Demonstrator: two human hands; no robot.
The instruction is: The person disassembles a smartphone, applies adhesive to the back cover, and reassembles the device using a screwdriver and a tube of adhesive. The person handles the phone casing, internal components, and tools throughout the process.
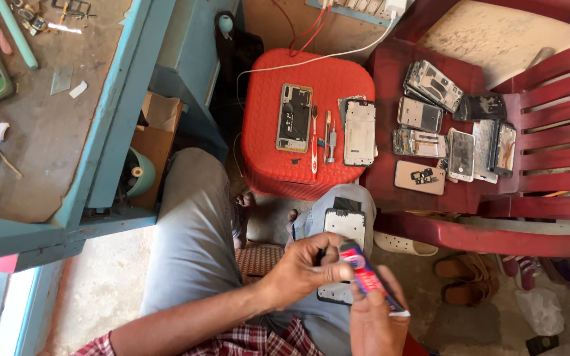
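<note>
My right hand grips a small red and blue tube, held slanted over my lap. My left hand reaches across and pinches the tube's upper end with thumb and fingers. Under both hands an opened phone frame with a white inner panel lies on my right knee, partly hidden by the hands. My legs are in grey trousers.
A red stool ahead carries an open phone body, a red toothbrush, small screwdrivers and a white phone panel. A red plastic chair at right holds several dismantled phones. A blue workbench stands at left. Sandals lie on the floor.
</note>
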